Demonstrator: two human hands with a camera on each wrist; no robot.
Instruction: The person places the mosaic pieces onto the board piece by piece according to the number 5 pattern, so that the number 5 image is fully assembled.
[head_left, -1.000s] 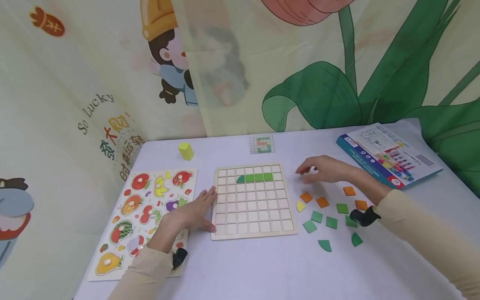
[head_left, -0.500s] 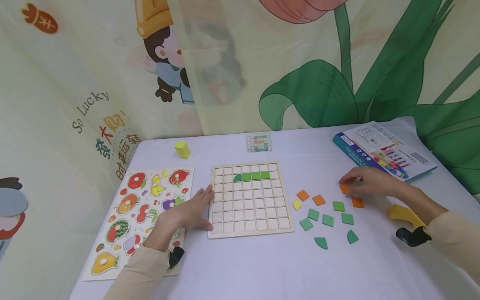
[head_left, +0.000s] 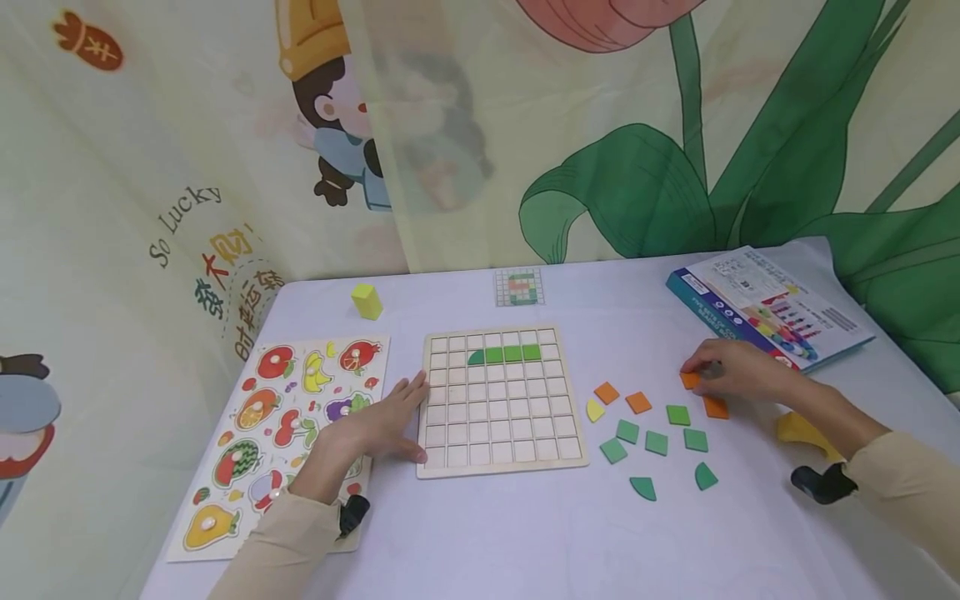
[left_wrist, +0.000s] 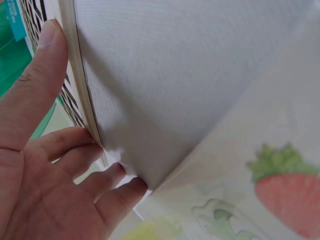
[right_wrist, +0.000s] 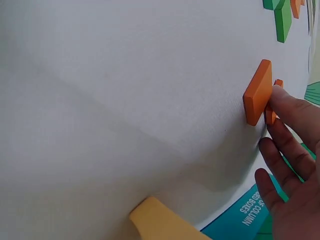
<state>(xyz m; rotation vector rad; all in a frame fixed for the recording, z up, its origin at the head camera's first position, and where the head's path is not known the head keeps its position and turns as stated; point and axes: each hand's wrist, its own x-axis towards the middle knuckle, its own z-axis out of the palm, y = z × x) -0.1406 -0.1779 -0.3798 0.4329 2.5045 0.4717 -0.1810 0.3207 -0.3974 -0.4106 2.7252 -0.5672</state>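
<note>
My left hand (head_left: 386, 423) rests at the left edge of a wooden grid board (head_left: 501, 408), thumb and fingers along its side; the left wrist view shows the thumb over the board's edge (left_wrist: 82, 85). In the board's upper rows lie a green quarter-round tile (head_left: 476, 357) and several green square tiles (head_left: 512, 354). To the right, my right hand (head_left: 738, 371) pinches an orange square tile (head_left: 689, 380) between thumb and fingers. Another orange tile (right_wrist: 257, 94) lies just beside it in the right wrist view. More orange, green and yellow tiles (head_left: 656, 442) are scattered between hand and board.
A fruit puzzle board (head_left: 180, 546) lies under the left forearm. At the back stand a yellow-green block (head_left: 367, 302) and a small patterned grid card (head_left: 519, 287). A blue-and-white box (head_left: 772, 308) lies behind the right hand, a curved yellow object (head_left: 804, 433) beneath the right wrist.
My right hand has moved right and down from beside the board to the orange tile and taken hold of it. The left hand stays at the board's edge.
</note>
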